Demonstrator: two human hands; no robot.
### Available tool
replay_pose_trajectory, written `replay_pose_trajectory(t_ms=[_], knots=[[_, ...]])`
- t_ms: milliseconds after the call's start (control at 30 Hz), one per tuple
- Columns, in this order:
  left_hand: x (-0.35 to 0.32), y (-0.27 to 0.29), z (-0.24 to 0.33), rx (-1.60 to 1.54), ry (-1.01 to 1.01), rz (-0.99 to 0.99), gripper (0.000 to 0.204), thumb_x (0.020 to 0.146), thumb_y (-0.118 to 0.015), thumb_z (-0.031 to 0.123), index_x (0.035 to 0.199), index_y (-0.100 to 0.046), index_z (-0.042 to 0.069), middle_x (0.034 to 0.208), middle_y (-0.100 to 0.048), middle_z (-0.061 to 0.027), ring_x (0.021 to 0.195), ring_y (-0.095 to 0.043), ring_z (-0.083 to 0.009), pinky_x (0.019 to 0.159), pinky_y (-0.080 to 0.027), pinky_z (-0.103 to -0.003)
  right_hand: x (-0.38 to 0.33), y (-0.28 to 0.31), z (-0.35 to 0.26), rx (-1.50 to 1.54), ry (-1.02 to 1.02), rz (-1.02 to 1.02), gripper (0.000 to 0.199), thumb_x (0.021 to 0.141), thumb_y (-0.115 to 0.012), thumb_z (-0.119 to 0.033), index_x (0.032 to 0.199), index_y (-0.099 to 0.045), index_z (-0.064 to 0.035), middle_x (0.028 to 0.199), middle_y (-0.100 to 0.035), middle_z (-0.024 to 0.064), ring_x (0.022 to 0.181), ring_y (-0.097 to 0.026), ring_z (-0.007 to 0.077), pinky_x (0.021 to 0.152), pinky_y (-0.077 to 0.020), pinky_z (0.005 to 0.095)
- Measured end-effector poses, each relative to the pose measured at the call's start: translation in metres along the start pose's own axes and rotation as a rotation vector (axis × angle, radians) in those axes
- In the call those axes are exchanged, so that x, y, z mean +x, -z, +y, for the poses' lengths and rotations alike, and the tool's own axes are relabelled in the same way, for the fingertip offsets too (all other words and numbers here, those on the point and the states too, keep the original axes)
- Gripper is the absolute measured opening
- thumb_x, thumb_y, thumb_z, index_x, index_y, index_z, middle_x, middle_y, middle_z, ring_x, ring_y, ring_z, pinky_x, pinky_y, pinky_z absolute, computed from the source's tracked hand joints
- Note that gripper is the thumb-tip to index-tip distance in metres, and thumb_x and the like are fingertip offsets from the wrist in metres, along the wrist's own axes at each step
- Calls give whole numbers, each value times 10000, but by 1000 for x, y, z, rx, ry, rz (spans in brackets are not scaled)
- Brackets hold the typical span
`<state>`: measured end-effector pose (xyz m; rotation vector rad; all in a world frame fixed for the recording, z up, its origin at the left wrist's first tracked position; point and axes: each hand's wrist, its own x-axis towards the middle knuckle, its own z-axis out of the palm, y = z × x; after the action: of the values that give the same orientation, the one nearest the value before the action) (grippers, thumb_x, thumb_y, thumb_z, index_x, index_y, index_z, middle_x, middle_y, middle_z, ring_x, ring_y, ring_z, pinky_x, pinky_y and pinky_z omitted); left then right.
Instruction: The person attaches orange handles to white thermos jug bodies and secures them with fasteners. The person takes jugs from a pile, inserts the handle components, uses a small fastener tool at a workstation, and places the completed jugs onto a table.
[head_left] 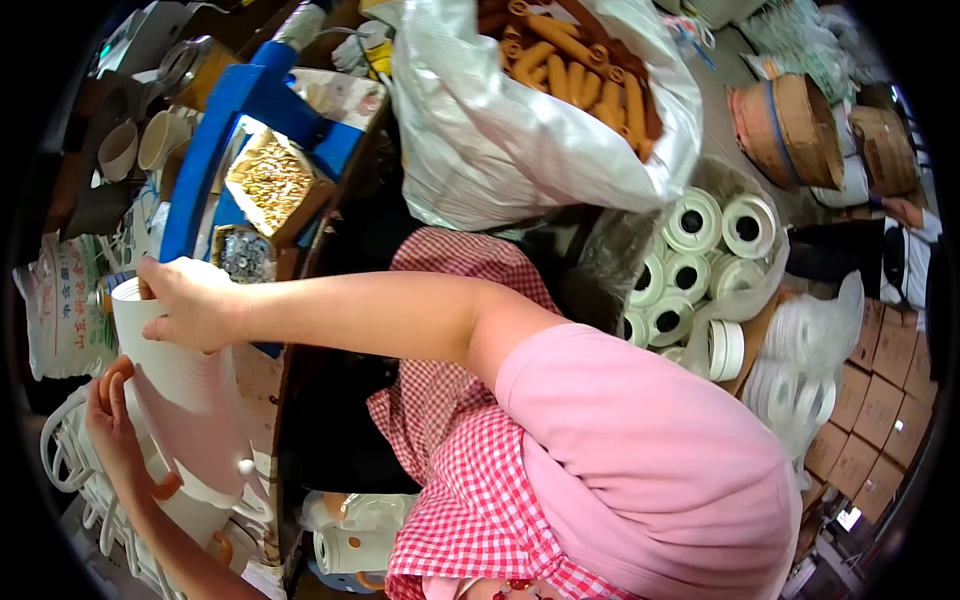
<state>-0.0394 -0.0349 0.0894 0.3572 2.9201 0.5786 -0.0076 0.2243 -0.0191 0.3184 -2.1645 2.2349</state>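
Observation:
A tall white ribbed cylinder [185, 400], like a jug body, stands tilted at the left of the bench. My right hand [195, 305] grips its upper rim, fingers bent over the edge and thumb on the outside. Lower down, my left hand [113, 430] is closed around a curved tan handle [118, 372] beside the cylinder's wall. Parts of the handle show above and below the left hand; its middle is hidden by the fingers. Whether the handle touches the cylinder, I cannot tell.
Behind the cylinder rises a blue metal frame [195, 165] near a box of small brass-coloured parts [268, 185] and a tray of grey metal parts [243, 253]. A white sack [480, 130] holds tan handles [575, 80]. White round pieces [690, 220] fill a bag at right. Another person [905, 255] is beyond.

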Motion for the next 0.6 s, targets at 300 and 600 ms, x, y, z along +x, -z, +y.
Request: replay_pose_trajectory(t_ms=[300,600], knots=[[-136,-4,-24,-166,441,29,350,1054,-466,221,1249,-653,-2,908,-688,-33,422,-378,-21,390,-288,-196,-333,198,121,-734,50,424,209,830,-718,-75,1030,-665,-46,994,-692,129,1017,-668,321,877,-537,424],[-202,-80,146,-500,227,230,374,1047,-489,226,1296,-601,-30,607,-482,42,423,-318,-7,379,-244,-200,-558,474,137,-1284,-1182,1176,675,842,-736,-256,1404,-461,-5,1358,-569,226,1267,-531,392,1066,-427,456]])
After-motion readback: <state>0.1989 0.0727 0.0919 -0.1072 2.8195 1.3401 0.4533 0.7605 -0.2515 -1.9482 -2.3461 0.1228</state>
